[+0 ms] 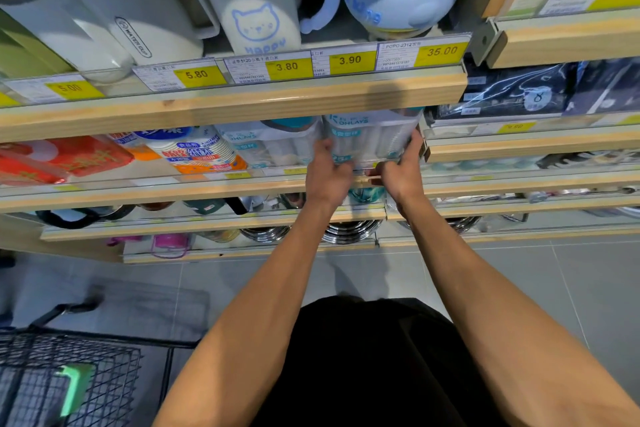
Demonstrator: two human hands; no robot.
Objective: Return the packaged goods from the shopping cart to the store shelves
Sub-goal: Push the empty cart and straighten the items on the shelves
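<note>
A clear pack of plastic cups (372,137) with pale blue print lies on the second wooden shelf (207,189), at its right end. My left hand (327,172) grips the pack's left side. Its right side is held by my right hand (403,170), fingers curled up along the wrapper. The pack's upper part is hidden under the shelf above. A like pack (273,144) lies just left of it. The black wire shopping cart (69,378) stands at the lower left, with a green piece inside.
The top shelf (225,104) holds mugs and a blue pot above yellow price tags. Paper cup packs (201,151) and red packages (52,159) lie left on the second shelf. Steel bowls (349,232) sit lower down. Grey tiled floor lies below.
</note>
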